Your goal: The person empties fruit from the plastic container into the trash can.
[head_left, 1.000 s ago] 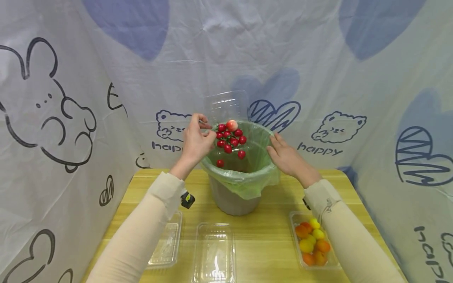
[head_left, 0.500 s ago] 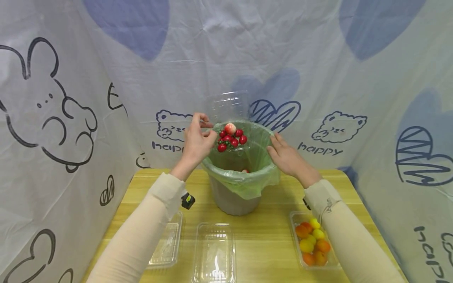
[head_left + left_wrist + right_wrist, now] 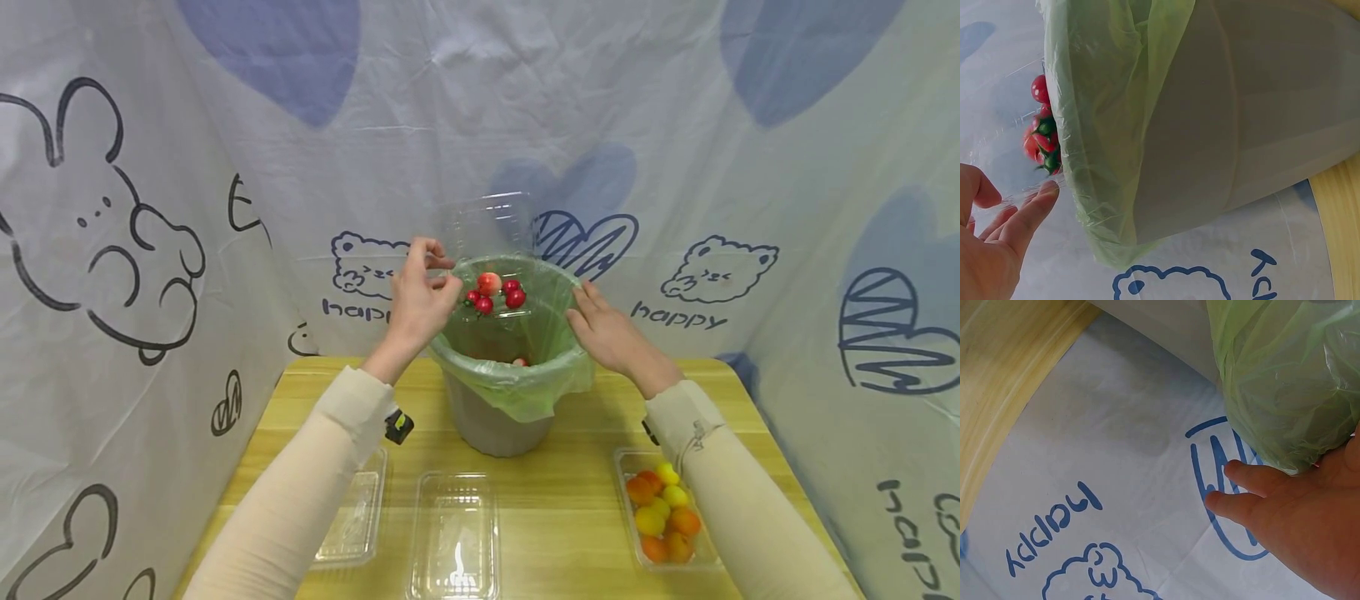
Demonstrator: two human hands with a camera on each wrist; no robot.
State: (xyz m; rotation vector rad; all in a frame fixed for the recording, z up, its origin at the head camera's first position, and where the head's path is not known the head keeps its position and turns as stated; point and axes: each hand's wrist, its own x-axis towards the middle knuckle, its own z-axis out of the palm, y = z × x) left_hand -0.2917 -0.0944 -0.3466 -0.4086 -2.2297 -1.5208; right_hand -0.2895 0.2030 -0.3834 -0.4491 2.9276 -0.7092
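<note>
My left hand (image 3: 422,296) pinches the edge of a clear plastic box (image 3: 487,229), which tilts over a grey bin (image 3: 498,421) lined with a light green plastic bag (image 3: 525,392). On the tilted box lie several small red cherry tomatoes (image 3: 513,296) with green stalks and one larger pink-and-white fruit (image 3: 490,284). The left wrist view shows the tomatoes (image 3: 1040,89) partly behind the bag's rim. My right hand (image 3: 611,333) rests on the bin's right rim, its visible fingers (image 3: 1257,478) fairly straight against or beside the bag. Its thumb's contact is unclear.
Two clear plastic boxes (image 3: 454,533) stand on the wooden table (image 3: 555,517) at front left, one partly under the left sleeve. At front right, a clear box (image 3: 626,500) holds orange and yellow fruits (image 3: 660,517). A printed white cloth (image 3: 375,167) surrounds the table.
Several red tomatoes have dropped from the tilted box into the bin, and fewer remain on it. The pinkish fruit has slid slightly lower. Both hands have stayed nearly still.
</note>
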